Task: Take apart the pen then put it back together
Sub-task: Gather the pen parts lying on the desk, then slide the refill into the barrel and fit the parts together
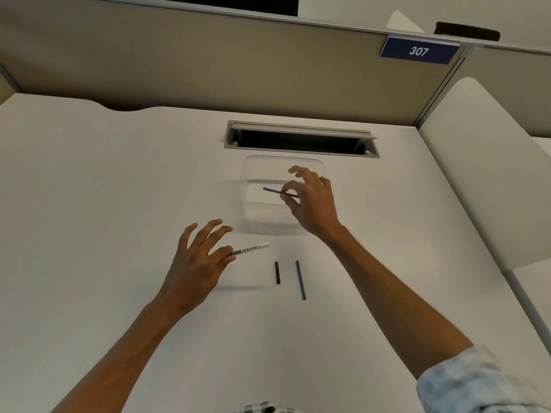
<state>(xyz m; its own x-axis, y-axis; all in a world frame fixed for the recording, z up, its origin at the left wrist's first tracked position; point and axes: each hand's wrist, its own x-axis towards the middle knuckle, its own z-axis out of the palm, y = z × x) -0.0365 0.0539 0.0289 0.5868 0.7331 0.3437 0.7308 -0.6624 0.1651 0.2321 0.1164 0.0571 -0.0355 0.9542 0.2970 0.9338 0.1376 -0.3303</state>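
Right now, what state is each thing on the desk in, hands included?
Left hand: pinching the marker barrel, other fingers spread.
Marker barrel: uncapped, held by one end just above the desk.
Right hand: pinching a thin rod over the tray.
Thin rod: held, lifted.
Clear tray: on the desk, nothing seen lying in it.
Dark short piece: loose on the desk.
Blue rod: loose on the desk.
Cable hatch: lid open.
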